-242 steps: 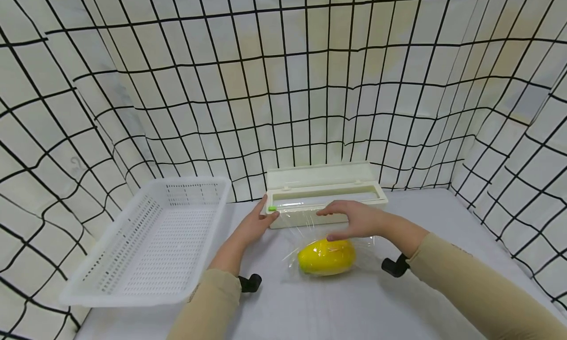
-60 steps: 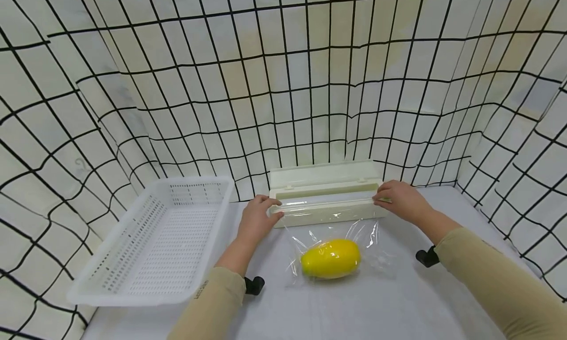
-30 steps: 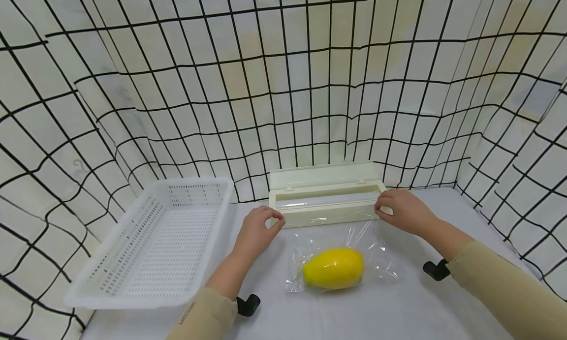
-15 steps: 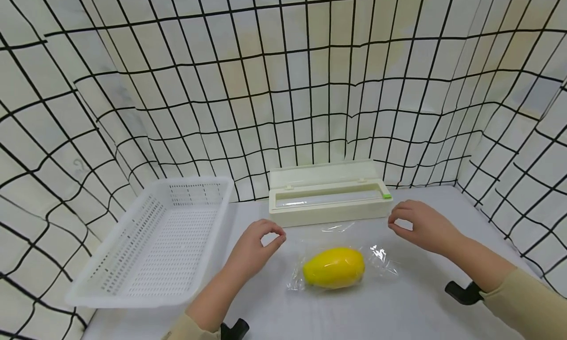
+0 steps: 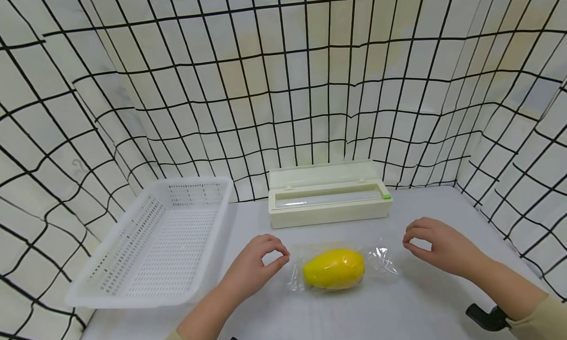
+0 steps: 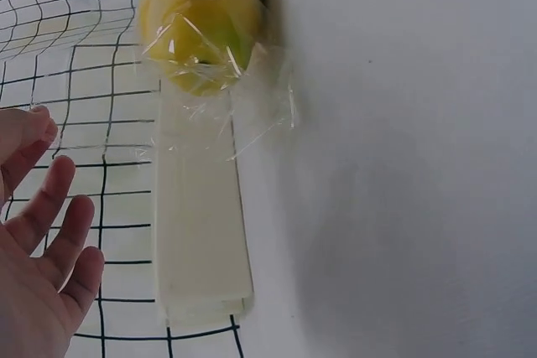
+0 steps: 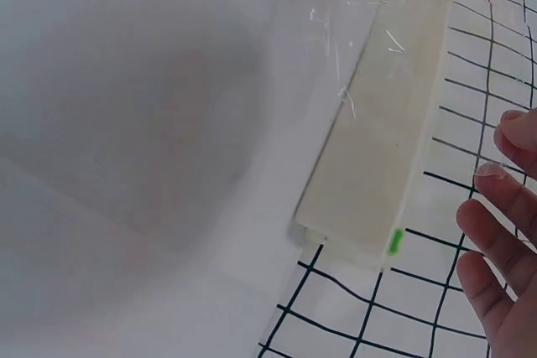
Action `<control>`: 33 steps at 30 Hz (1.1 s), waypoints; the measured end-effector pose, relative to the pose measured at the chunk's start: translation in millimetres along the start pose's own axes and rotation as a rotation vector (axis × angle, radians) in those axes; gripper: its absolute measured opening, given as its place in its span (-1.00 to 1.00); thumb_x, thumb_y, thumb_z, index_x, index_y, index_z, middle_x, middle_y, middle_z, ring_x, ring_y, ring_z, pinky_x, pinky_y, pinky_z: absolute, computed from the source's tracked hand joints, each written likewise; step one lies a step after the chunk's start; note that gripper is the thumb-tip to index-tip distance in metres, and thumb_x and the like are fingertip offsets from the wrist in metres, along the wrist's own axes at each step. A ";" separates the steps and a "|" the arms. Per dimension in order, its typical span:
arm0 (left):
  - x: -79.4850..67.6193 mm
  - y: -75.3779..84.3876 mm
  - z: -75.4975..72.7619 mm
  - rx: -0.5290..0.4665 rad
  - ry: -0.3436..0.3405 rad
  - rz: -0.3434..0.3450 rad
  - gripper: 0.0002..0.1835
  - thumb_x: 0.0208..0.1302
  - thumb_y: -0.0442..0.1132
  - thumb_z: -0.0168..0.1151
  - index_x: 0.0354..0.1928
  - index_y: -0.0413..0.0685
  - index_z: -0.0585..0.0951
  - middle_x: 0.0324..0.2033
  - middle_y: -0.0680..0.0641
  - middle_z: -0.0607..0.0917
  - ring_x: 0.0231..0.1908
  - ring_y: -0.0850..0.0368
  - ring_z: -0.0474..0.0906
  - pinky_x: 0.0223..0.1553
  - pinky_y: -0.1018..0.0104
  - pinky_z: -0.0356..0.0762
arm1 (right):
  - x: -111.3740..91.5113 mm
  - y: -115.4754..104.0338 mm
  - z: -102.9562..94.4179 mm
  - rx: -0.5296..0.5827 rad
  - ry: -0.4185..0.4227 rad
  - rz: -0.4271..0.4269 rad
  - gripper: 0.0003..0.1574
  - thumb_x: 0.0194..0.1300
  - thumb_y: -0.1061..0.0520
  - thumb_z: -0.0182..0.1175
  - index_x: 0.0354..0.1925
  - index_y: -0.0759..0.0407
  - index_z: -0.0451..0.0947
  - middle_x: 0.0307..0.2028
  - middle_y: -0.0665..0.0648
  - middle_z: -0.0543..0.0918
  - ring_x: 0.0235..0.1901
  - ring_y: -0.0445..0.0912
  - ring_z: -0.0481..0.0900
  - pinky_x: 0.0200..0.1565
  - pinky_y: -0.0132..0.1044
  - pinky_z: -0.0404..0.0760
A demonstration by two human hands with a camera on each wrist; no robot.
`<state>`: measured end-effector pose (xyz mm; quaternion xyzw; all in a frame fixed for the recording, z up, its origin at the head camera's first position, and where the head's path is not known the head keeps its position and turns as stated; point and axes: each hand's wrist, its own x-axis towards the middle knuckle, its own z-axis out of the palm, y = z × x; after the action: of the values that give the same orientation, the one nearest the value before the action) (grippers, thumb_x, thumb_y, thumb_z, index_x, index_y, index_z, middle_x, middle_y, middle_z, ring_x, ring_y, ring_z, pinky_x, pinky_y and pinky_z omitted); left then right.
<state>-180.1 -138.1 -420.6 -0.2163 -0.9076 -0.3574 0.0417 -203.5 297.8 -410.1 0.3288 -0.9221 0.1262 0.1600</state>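
A yellow papaya-like fruit (image 5: 334, 269) lies on the white table with clear plastic wrap (image 5: 382, 261) about it. To its left, my left hand (image 5: 254, 267) pinches the film's edge between thumb and forefinger; the other fingers (image 6: 74, 228) are loosely bent. My right hand (image 5: 443, 247) pinches the film on the other side, a little film showing at its fingertips (image 7: 493, 175). Much of the sheet between the hands is too transparent to trace. Behind the fruit stands the cream plastic wrap dispenser (image 5: 330, 217), lid up, its roll (image 5: 328, 199) visible inside.
A white perforated plastic basket (image 5: 133, 301) stands on the left of the table, beyond my left arm. White cloth with a black grid (image 5: 305, 99) rises behind and at both sides. The dispenser has a green slider (image 5: 387, 196) at its right end.
Both hands have drawn back from the dispenser towards me and further apart, bringing the film's edge with them. The green slider went from the left end to the right. The fruit shifted slightly nearer.
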 end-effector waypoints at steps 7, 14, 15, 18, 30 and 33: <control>-11.1 -4.9 8.2 0.059 -0.066 0.045 -0.93 0.29 -0.08 0.35 -0.31 0.38 0.66 -0.17 0.35 0.56 -0.04 0.25 0.46 0.04 0.21 0.50 | -18.1 0.8 10.4 0.029 -0.071 -0.035 -0.66 0.04 0.13 0.52 -0.36 -0.30 0.59 -0.24 -0.36 0.52 -0.23 -0.31 0.51 -0.21 -0.29 0.64; -12.6 -9.0 15.6 0.148 -0.119 0.094 -0.94 0.25 -0.09 0.39 -0.33 0.34 0.70 -0.21 0.34 0.56 -0.09 0.25 0.47 0.01 0.25 0.50 | -22.8 -1.7 23.0 0.057 -0.213 -0.090 -0.76 0.10 0.09 0.47 -0.33 -0.26 0.65 -0.28 -0.36 0.48 -0.30 -0.35 0.45 -0.29 -0.35 0.60; -12.0 -9.4 16.4 0.159 -0.131 0.093 -0.95 0.25 -0.08 0.39 -0.34 0.34 0.70 -0.22 0.34 0.56 -0.10 0.26 0.47 0.00 0.25 0.51 | -22.3 -1.9 24.9 0.061 -0.237 -0.094 -0.78 0.12 0.09 0.46 -0.32 -0.26 0.66 -0.29 -0.36 0.48 -0.30 -0.35 0.44 -0.29 -0.35 0.59; -9.5 -9.8 18.2 0.191 -0.162 0.087 -0.95 0.23 -0.07 0.40 -0.36 0.34 0.71 -0.25 0.35 0.56 -0.14 0.27 0.46 -0.03 0.26 0.50 | -19.8 -2.1 31.0 0.057 -0.287 -0.103 -0.82 0.15 0.07 0.43 -0.31 -0.25 0.67 -0.30 -0.37 0.48 -0.30 -0.35 0.43 -0.28 -0.35 0.58; -1.1 -8.0 21.6 0.303 -0.172 0.115 -0.98 0.19 -0.08 0.43 -0.37 0.30 0.75 -0.29 0.28 0.59 -0.22 0.23 0.48 -0.09 0.21 0.50 | -8.1 -4.9 44.4 0.070 -0.399 -0.116 -0.98 0.29 -0.03 0.34 -0.31 -0.19 0.70 -0.36 -0.36 0.45 -0.36 -0.35 0.36 -0.32 -0.38 0.53; -1.9 -8.8 21.9 0.281 -0.183 0.072 -0.96 0.22 -0.08 0.40 -0.30 0.28 0.77 -0.27 0.27 0.61 -0.18 0.20 0.49 -0.05 0.17 0.50 | -8.9 -6.7 44.1 0.076 -0.405 -0.094 -0.97 0.29 -0.05 0.34 -0.31 -0.19 0.69 -0.35 -0.36 0.46 -0.35 -0.35 0.37 -0.30 -0.35 0.55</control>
<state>-180.4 -129.9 -442.8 -0.2722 -0.9404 -0.2041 0.0017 -202.1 282.9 -453.1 0.3961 -0.9136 0.0848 -0.0353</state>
